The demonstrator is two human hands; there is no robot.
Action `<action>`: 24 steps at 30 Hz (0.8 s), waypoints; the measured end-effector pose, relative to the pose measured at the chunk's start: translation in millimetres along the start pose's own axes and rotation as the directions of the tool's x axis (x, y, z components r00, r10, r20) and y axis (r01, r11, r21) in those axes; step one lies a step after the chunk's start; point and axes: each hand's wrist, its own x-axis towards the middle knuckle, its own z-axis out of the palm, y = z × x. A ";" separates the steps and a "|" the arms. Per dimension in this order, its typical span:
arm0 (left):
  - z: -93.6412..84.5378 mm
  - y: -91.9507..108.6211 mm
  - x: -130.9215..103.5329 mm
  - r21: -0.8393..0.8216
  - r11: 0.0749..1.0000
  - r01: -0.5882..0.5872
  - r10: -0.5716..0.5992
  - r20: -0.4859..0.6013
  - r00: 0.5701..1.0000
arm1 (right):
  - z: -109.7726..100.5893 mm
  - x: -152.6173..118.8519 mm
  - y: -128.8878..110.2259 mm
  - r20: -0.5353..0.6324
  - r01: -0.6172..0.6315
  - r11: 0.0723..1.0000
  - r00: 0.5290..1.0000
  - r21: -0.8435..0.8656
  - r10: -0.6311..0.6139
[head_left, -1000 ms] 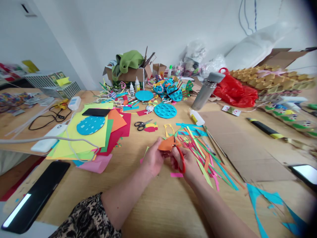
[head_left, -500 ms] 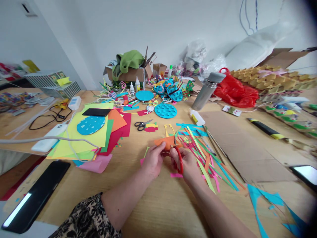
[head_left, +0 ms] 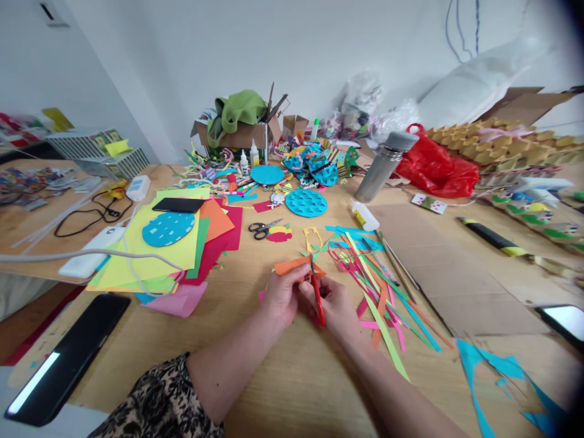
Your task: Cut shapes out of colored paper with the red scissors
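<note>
My left hand point(head_left: 283, 296) pinches a piece of orange paper point(head_left: 288, 266) between thumb and fingers. Red-handled scissors point(head_left: 318, 298) are in my right hand point(head_left: 336, 304), their blades pointing away from me and lying across the orange paper. To the right of my hands is a loose heap of colourful paper strips point(head_left: 381, 304). A yellow paper cut-out frame point(head_left: 312, 239) lies just beyond the hands. Farther off, small black-handled scissors point(head_left: 262, 229) rest beside red and yellow paper cut-outs point(head_left: 279, 233).
Coloured paper sheets point(head_left: 132, 267) are stacked at left, with a black phone point(head_left: 177, 205) on top. A steel bottle point(head_left: 381, 170), a glue bottle point(head_left: 365, 216) and a cardboard sheet point(head_left: 438, 267) stand or lie at right. A person's arm point(head_left: 34, 322) shows at the left edge.
The scissors have turned more upright, and their blades now reach over the orange paper. The orange paper has tilted and shifted slightly left with my left hand.
</note>
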 end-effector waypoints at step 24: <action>1.9 5.0 -4.3 0.119 0.992 -0.035 0.036 -0.005 0.999 | -9.7 -2.3 -7.2 0.203 -0.002 0.997 0.979 0.082 -0.014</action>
